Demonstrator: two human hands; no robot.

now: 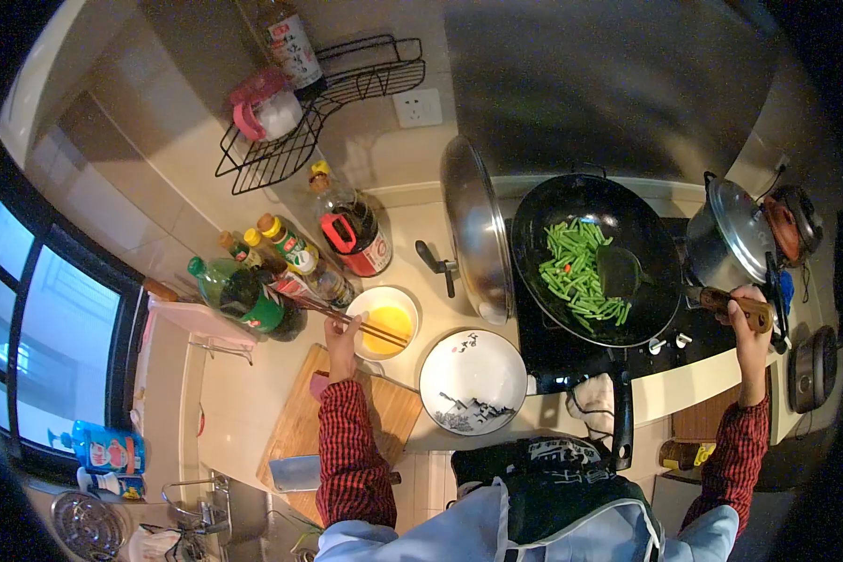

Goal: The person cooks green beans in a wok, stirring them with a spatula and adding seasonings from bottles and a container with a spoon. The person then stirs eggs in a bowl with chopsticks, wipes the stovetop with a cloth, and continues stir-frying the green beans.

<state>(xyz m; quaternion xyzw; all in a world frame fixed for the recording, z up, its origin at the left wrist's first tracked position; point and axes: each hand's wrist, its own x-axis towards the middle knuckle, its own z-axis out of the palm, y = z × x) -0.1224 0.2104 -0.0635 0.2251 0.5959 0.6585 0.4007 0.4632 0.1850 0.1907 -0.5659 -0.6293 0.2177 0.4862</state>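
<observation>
Green beans (564, 262) lie in a heap in the black wok (637, 211), which sits on the stove (554, 361), and my spatula (618, 273) rests its dark blade against the right side of the heap. My right hand (748, 317) is wrapped around the spatula's wooden handle, out past the wok's right rim. In my left hand (344, 335) I grip a pair of chopsticks (384, 334), my fingers closed on them, their tips down in the yellow liquid (384, 323) of a white bowl (384, 294); whether those fingers touch the rim I cannot tell. Just to the right of the bowl is a patterned plate (468, 375), and a large lid (478, 225) stands on edge between the bottles (356, 234) and the wok. Under my left forearm is a wooden cutting board (393, 412), with a cleaver (295, 474) on its near edge.
</observation>
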